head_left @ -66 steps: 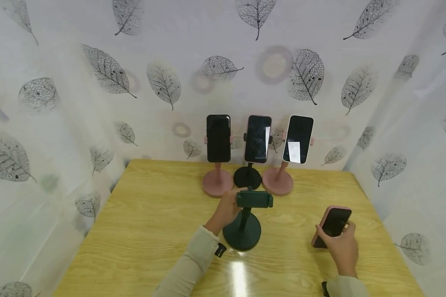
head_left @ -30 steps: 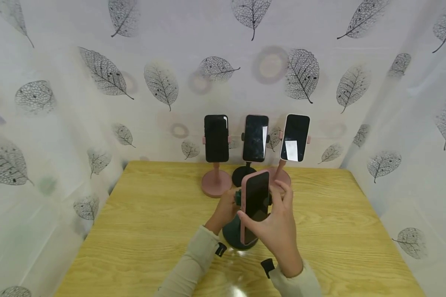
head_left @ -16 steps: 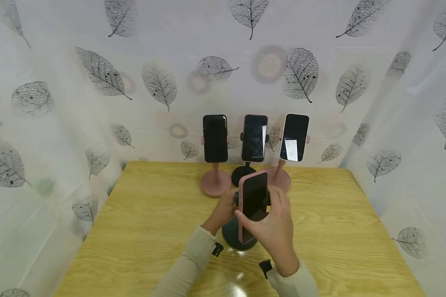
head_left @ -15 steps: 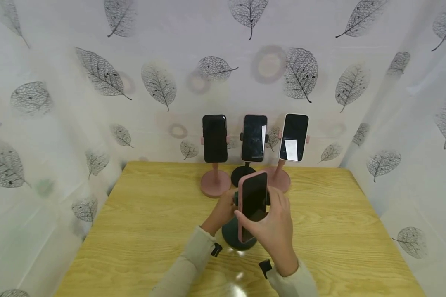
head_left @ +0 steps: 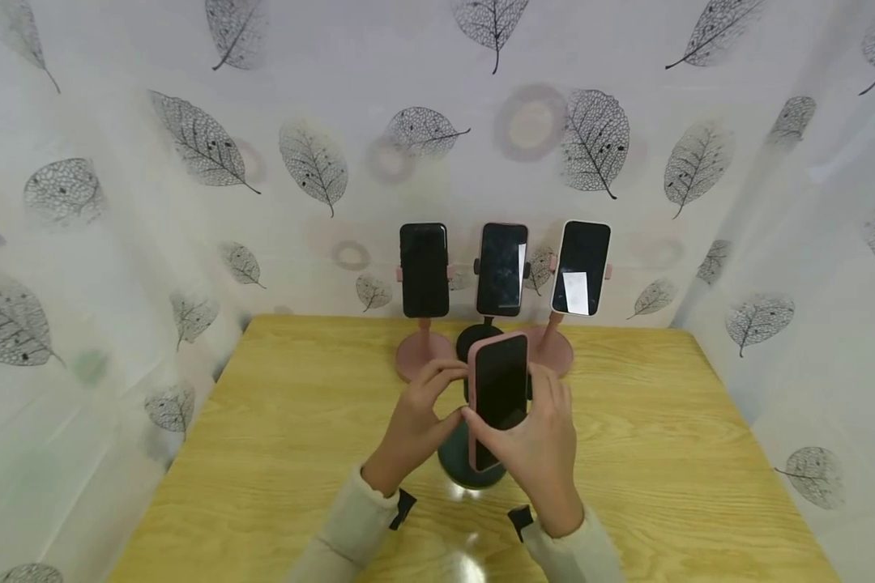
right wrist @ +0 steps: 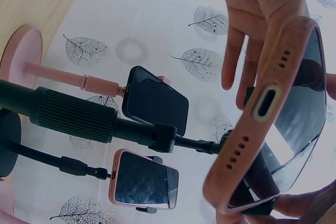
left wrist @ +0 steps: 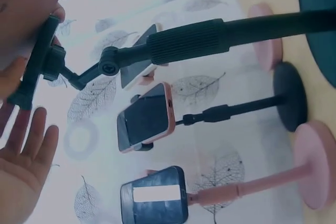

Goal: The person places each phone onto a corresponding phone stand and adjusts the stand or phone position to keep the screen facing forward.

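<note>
My right hand (head_left: 543, 445) grips a phone in a pink case (head_left: 501, 385), thumb at its left edge and fingers along its right. The phone stands upright with its dark screen toward me, against the clamp of a dark green phone stand (left wrist: 189, 40). Most of that clamp (left wrist: 39, 61) is hidden in the head view but shows behind the phone in the left wrist view. At the phone's left edge is my left hand (head_left: 408, 425), its fingertips by the clamp's end and its fingers fairly straight. The round stand base (head_left: 463, 465) sits on the table.
Behind stand three phones on stands: a black phone (head_left: 424, 271) on a pink one, a pink-edged phone (head_left: 502, 270) on a black one, and a white-edged phone (head_left: 582, 267) on a pink one. A leaf-print curtain (head_left: 321, 65) surrounds the wooden table (head_left: 299, 405).
My right hand has brought the phone from the right side of the table to the green stand's clamp. My left hand has shifted from gripping the clamp to spread fingers at the phone's left edge.
</note>
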`<state>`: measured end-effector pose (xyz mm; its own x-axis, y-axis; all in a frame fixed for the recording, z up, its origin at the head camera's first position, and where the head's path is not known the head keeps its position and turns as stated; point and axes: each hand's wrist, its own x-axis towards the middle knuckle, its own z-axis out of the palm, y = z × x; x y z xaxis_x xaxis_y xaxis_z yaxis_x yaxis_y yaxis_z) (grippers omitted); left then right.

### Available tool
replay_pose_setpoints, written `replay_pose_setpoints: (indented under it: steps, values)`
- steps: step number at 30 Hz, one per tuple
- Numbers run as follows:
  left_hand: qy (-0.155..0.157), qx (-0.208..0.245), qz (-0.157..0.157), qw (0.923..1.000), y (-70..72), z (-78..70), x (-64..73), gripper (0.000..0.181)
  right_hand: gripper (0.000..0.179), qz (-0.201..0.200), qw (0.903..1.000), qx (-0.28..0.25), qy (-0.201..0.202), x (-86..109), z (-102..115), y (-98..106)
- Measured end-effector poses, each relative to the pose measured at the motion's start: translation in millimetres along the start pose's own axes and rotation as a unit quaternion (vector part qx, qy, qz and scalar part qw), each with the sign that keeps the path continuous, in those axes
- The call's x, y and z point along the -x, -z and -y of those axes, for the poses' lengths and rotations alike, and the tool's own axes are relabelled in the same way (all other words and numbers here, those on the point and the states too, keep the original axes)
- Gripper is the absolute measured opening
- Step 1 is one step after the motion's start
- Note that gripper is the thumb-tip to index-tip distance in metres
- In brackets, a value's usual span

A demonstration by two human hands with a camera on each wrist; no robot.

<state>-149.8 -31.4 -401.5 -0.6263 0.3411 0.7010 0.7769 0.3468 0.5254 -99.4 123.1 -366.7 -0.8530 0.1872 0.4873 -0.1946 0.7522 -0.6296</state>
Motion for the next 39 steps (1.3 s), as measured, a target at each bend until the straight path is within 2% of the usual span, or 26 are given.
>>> replay_pose_setpoints:
  steps: [4, 7, 11, 16, 25, 32, 39]
  values:
    - [-0.027, -0.028, -0.019, 0.9991, -1.7, -1.8, -2.1, 0.040, 0.075, -0.006, 1.0000, -0.001, 0.004, 0.4, -2, -1]
    - [-0.050, -0.023, -0.041, 0.9977, -2.9, -1.6, -1.9, 0.039, 0.074, -0.018, 0.9998, -0.008, 0.008, 1.7, -4, -4]
    - [-0.064, -0.006, -0.056, 0.9963, -3.6, -0.1, -1.4, 0.036, 0.076, -0.036, 0.9984, -0.039, 0.020, 3.5, -9, -10]
    - [-0.057, -0.003, -0.065, 0.9963, -3.7, -0.3, -0.9, 0.030, 0.079, -0.049, 0.9955, -0.075, 0.031, 5.3, -14, -19]
    - [-0.033, -0.003, -0.073, 0.9968, -4.1, -2.8, 0.0, 0.025, 0.080, -0.066, 0.9933, -0.093, 0.020, 3.5, -16, -23]
    - [-0.065, 0.021, -0.075, 0.9948, -3.8, -2.0, -0.3, 0.032, 0.079, -0.075, 0.9904, -0.116, -0.002, -0.7, -17, -21]
    - [-0.074, 0.029, -0.066, 0.9946, -3.6, -0.7, -0.3, 0.035, 0.079, -0.046, 0.9889, -0.136, -0.037, -4.6, -19, -17]
